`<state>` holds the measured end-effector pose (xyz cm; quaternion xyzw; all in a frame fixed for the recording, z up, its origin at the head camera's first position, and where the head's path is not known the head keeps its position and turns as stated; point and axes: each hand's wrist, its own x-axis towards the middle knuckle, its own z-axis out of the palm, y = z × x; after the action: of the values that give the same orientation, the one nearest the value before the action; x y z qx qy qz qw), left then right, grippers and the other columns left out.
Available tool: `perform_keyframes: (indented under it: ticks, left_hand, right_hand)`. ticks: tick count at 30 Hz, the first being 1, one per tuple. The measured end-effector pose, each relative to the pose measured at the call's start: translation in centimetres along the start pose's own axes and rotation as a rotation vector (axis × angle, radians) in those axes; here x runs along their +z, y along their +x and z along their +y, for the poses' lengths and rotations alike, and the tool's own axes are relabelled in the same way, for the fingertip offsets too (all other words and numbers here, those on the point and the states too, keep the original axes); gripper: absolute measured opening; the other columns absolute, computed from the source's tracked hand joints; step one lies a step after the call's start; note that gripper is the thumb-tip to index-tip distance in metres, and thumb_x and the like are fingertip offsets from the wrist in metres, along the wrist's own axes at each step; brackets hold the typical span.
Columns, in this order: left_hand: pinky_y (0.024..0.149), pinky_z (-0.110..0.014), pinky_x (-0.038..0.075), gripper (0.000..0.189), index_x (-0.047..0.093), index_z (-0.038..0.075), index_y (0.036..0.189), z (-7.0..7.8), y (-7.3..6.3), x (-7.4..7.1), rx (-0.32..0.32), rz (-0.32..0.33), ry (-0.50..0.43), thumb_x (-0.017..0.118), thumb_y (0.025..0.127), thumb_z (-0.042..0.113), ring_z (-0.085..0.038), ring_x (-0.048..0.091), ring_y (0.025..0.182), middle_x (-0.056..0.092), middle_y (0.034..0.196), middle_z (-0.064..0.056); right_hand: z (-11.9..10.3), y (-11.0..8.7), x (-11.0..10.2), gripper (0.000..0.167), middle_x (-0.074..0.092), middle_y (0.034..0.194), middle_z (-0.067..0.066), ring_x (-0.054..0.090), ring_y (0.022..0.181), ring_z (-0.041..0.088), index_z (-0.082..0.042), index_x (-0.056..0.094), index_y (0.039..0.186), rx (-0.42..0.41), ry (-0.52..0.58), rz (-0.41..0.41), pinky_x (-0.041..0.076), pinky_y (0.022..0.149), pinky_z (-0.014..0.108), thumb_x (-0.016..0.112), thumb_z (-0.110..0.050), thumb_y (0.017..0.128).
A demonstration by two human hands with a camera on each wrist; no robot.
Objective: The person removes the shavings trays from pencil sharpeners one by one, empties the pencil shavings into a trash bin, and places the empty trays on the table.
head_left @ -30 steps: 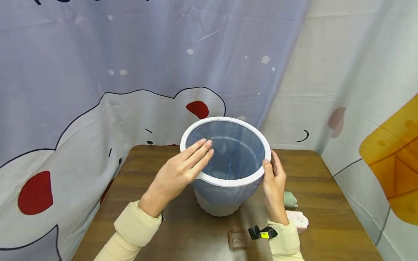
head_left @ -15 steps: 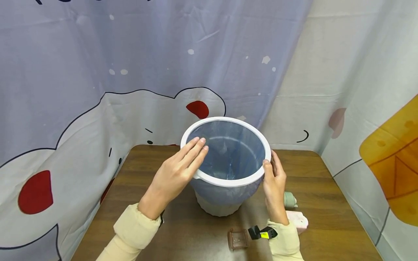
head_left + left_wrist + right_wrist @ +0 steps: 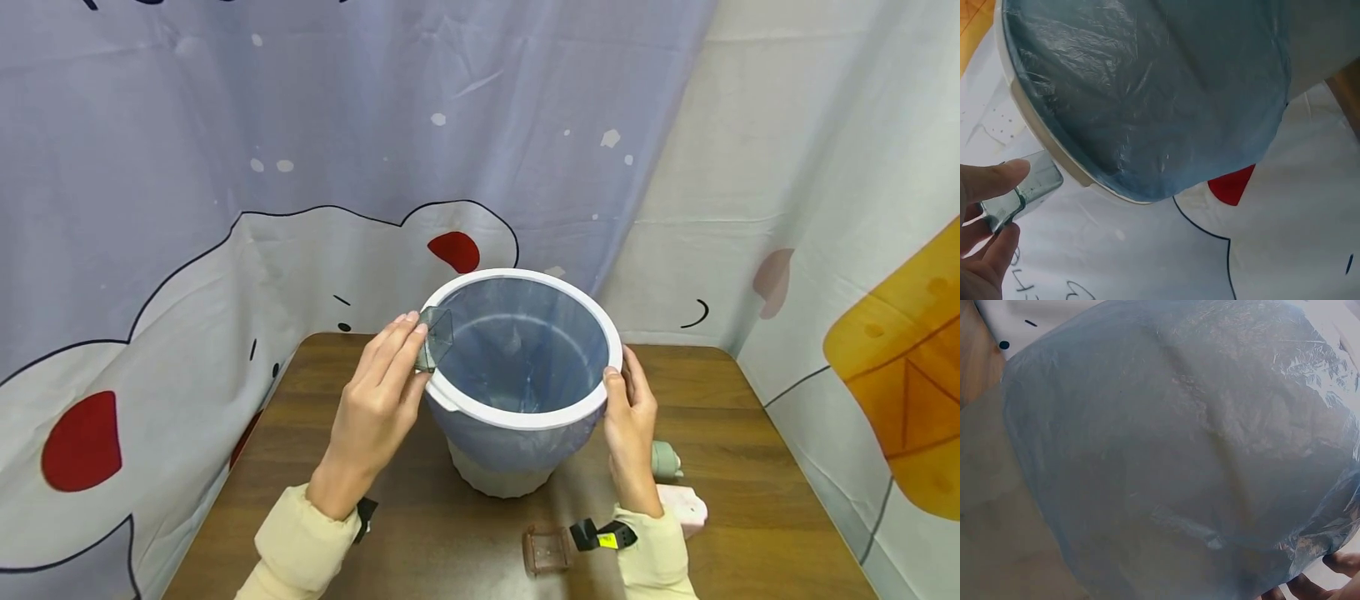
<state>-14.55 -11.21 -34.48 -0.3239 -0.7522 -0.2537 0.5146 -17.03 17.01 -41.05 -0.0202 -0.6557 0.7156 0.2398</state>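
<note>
A white trash can stands on the table, lined with a translucent blue bag folded over the outside under the white rim ring. My left hand pinches a small clear, greenish, box-shaped piece at the left of the rim. In the left wrist view, thumb and fingers hold this clear piece just outside the rim. My right hand grips the can's right side, thumb at the rim and fingers outside it. The bag fills most of the right wrist view.
A small brown square frame lies at the front of the wooden table. Right of my right forearm are a green cylindrical object and a pale pink object, both partly hidden. A printed curtain hangs behind.
My left hand has drawn back left from over the can's opening to outside the rim. The clear piece, covered by the hand before, now shows. The right hand and can stay put.
</note>
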Motion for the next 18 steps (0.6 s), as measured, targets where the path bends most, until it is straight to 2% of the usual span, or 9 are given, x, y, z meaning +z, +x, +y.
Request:
perform_keyframes:
  ticks: [8,11,15,18]
  left_hand:
    - [0.098,-0.033,0.04,0.061,0.057,-0.009,0.117,0.0,-0.3,-0.3,-0.114,0.097,-0.109,0.079,0.06,-0.01,-0.034,0.054,0.111,0.058,0.121,-0.019]
    - [0.096,-0.029,0.043,0.063,0.058,-0.008,0.115,0.5,-0.1,-0.7,-0.164,0.124,-0.18,0.081,0.057,-0.008,-0.032,0.056,0.108,0.06,0.118,-0.018]
    - [0.086,-0.028,0.049,0.066,0.058,-0.01,0.115,1.7,0.4,-1.6,-0.278,0.12,-0.351,0.081,0.054,-0.013,-0.032,0.057,0.106,0.06,0.116,-0.02]
    - [0.082,-0.033,0.051,0.066,0.054,-0.014,0.117,2.4,0.5,-2.4,-0.416,0.104,-0.589,0.076,0.055,-0.021,-0.033,0.057,0.105,0.057,0.116,-0.026]
  right_hand:
    - [0.0,0.1,0.0,0.043,0.046,0.137,0.005,0.042,0.125,0.016,-0.01,0.044,0.136,0.002,0.001,0.001,0.038,0.095,0.013,0.048,-0.015,0.094]
    - [0.0,0.1,0.0,0.043,0.046,0.137,0.005,0.042,0.125,0.016,-0.012,0.045,0.136,0.002,-0.003,-0.002,0.038,0.095,0.013,0.049,-0.016,0.094]
    - [0.1,0.1,0.0,0.043,0.045,0.137,0.004,0.041,0.125,0.015,-0.013,0.045,0.136,0.002,-0.007,-0.004,0.037,0.096,0.013,0.049,-0.017,0.094]
    - [0.1,0.1,-0.1,0.043,0.045,0.137,0.004,0.041,0.125,0.015,-0.012,0.044,0.136,0.001,-0.006,-0.002,0.037,0.095,0.013,0.049,-0.017,0.094]
